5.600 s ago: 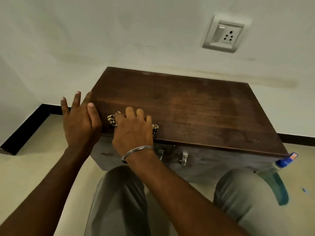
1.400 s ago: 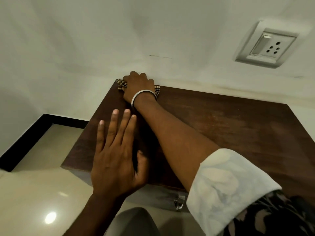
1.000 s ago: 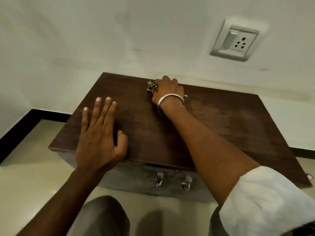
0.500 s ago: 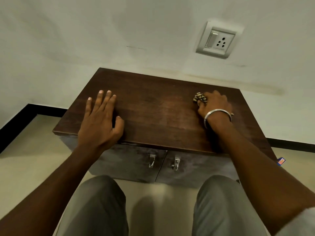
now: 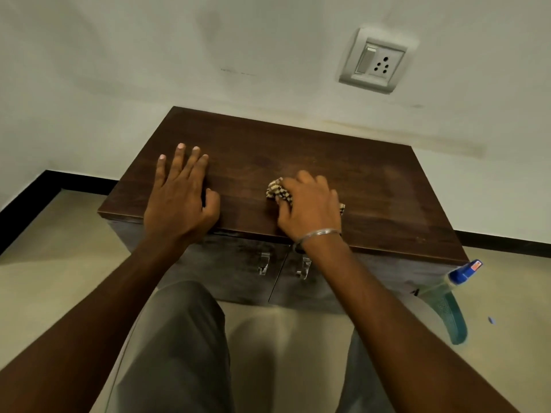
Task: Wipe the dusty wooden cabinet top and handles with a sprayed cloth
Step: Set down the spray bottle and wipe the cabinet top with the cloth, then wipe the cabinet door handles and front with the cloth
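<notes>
Cloth: your checked cloth (image 5: 278,192) lies bunched on the cabinet top (image 5: 387,186), near the front edge and about mid-width. One end pokes out left of your knuckles and a scrap shows on the far side of the hand.
Right hand: your right hand (image 5: 310,208) sits on the cloth, its fingers (image 5: 302,178) curled down round it and pressing it to the wood. It grips nothing else.
Left hand: your left hand (image 5: 179,198) lies flat on the top, left of the cloth and apart from it. Its fingers are straight and slightly spread, the thumb points toward the cloth, and it holds nothing.
What the move turns on: the top's long axis runs left to right, and the widest bare stretch lies to the right of the cloth and back toward the wall. Your right hand is the nearer one for all of that.
Handles: the two clear handles (image 5: 264,263) sit side by side at the door seam on the front face, below the front edge. The right-hand one is just under your right wrist, so reaching it is likely a short drop over the lip.
In the way: your braced left hand covers the left part of the top — it would have to lift before the cloth can pass there.
Around: a spray bottle (image 5: 447,296) stands low by the cabinet's right front corner, a wall socket (image 5: 374,64) is above, and your knees are below.
</notes>
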